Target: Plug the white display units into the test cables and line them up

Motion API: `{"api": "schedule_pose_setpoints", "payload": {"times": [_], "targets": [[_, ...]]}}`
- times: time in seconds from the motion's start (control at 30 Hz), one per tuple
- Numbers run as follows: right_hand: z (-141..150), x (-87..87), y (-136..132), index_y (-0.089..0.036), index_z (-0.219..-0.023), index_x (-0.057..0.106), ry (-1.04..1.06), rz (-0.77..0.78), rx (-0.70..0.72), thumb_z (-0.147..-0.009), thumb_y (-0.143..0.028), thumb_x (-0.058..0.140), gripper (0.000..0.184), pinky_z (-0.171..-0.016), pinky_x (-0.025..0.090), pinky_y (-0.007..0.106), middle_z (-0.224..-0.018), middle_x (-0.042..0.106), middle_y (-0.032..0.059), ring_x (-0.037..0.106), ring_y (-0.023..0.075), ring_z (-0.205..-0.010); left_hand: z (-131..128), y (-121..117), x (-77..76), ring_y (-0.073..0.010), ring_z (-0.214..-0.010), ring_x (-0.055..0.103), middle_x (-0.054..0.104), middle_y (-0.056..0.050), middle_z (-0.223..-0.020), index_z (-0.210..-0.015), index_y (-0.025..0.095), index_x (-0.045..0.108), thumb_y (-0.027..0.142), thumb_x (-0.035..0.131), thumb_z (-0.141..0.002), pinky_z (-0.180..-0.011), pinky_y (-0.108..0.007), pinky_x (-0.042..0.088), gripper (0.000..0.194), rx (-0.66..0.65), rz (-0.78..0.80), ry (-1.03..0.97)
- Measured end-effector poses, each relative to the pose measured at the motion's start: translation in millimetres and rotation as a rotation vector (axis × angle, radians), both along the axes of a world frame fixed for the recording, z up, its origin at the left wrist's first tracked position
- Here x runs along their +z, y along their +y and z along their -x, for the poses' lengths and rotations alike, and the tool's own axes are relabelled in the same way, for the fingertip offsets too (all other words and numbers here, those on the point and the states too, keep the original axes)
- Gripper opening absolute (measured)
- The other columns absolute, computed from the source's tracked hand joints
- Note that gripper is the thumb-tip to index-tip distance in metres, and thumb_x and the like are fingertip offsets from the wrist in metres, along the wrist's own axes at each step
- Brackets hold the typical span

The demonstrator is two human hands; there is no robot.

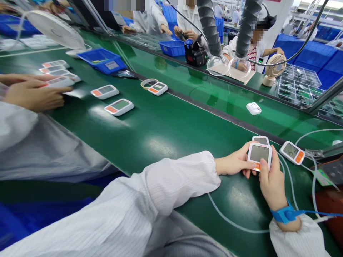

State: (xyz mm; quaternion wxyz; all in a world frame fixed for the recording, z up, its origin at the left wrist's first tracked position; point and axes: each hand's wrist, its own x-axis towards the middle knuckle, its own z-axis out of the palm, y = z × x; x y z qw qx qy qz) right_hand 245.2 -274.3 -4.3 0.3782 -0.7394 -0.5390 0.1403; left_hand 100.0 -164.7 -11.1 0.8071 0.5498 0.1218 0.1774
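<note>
Both my hands hold one white monitor unit [259, 154] with a grey screen and an orange button, just above the green conveyor belt [171, 128]. My left hand [234, 163] grips its left side, fingers curled. My right hand [272, 180] wraps its right side, thumb pressed on the front; a blue wrist strap [286, 213] circles that wrist. A second white unit [261, 140] lies right behind the held one. Another unit [292, 152] with a lit display lies to the right, joined to clear tubing [284, 167].
More units [119, 106] [104, 91] [158, 88] lie up the belt. A co-worker's hands [34, 94] at the left touch a unit [59, 82]. Blue bins [102, 60], a fan [55, 28], extraction hoses [211, 32] and seated people lie beyond. A small white box [253, 108] rests across the divider.
</note>
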Motion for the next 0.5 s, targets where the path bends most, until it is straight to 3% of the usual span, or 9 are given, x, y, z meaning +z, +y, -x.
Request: {"api": "schedule_pose_setpoints", "payload": {"times": [0.5], "targets": [[0.8, 4.3, 1.2, -0.009, -0.161, 0.030, 0.016, 0.026, -0.010, -0.101, -0.054, 0.038, 0.075, -0.058, 0.051, 0.028, -0.076, 0.064, 0.0064, 0.064, 0.0240, -0.061, 0.8, -0.2, 2.4, -0.0120, -0.055, 0.062, 0.066, 0.002, -0.078, -0.156, 0.024, 0.014, 0.053, 0.078, -0.081, -0.053, -0.023, 0.046, 0.103, -0.004, -0.003, 0.015]]}}
